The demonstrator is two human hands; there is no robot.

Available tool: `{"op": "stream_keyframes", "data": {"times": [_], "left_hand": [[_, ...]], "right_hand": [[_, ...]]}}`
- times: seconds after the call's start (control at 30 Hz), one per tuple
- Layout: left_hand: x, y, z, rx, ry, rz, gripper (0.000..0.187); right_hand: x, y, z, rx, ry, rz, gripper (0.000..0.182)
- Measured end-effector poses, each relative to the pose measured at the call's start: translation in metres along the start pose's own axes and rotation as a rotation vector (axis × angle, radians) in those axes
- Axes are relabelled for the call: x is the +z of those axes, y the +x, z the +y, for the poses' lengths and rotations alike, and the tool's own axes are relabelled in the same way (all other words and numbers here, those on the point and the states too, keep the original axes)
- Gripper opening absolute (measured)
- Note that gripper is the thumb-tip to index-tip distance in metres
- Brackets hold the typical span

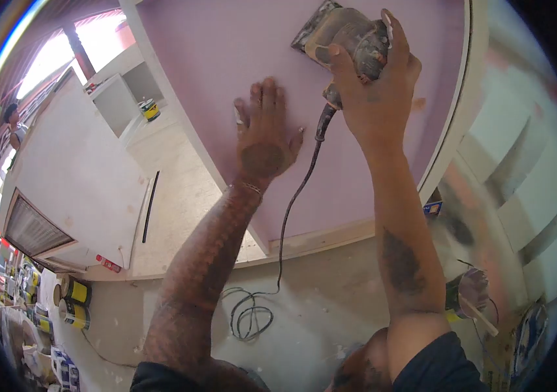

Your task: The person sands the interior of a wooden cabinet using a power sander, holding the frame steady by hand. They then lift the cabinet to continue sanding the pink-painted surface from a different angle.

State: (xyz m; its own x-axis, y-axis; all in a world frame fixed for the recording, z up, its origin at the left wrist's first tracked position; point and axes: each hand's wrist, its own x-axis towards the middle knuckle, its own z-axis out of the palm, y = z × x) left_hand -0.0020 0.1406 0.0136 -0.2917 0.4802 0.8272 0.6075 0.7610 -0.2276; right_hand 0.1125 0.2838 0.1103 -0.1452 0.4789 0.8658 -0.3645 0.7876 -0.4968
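Note:
My right hand (pixel 383 98) grips a dusty electric sander (pixel 344 32) from behind, fingers wrapped round its body. The sander's pad rests on a pink-painted panel (pixel 206 78) with a raised pale frame. My left hand (pixel 265 134) lies flat on the same panel, left of the sander, fingers stretched out and holding nothing. Whitish tape or paint shows on some fingertips. From the sander's rear a black power cord (pixel 298 193) runs down between my arms and over the panel's near edge.
Coiled cord (pixel 250 317) lies on the floor. Paint tins (pixel 74 313) stand at lower left; a pink-stained bucket with a stick (pixel 471 294) is at right. A white cabinet panel (pixel 76 176), a red can (pixel 108 263) and a yellow-black tin (pixel 149 110) are left. Another person (pixel 14 124) is far left.

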Motion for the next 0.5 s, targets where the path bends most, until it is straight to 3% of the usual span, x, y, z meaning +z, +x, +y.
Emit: {"op": "stream_keyframes", "data": {"times": [0.2, 0.37, 0.47, 0.5], "left_hand": [[0.001, -0.048, 0.016, -0.058, -0.116, -0.086, 0.09], [0.0, -0.079, 0.018, -0.074, -0.049, -0.182, 0.087], [-0.012, -0.088, 0.01, -0.109, -0.144, -0.246, 0.075], [-0.015, -0.091, 0.002, -0.022, -0.215, -0.18, 0.063]], "right_hand": [[0.017, -0.011, -0.021, -0.017, 0.101, -0.075, 0.081], [0.027, -0.024, -0.052, -0.132, -0.01, -0.187, 0.077], [0.028, -0.027, -0.062, -0.106, 0.02, -0.312, 0.076], [0.029, -0.029, -0.062, -0.111, 0.02, -0.319, 0.076]]}}
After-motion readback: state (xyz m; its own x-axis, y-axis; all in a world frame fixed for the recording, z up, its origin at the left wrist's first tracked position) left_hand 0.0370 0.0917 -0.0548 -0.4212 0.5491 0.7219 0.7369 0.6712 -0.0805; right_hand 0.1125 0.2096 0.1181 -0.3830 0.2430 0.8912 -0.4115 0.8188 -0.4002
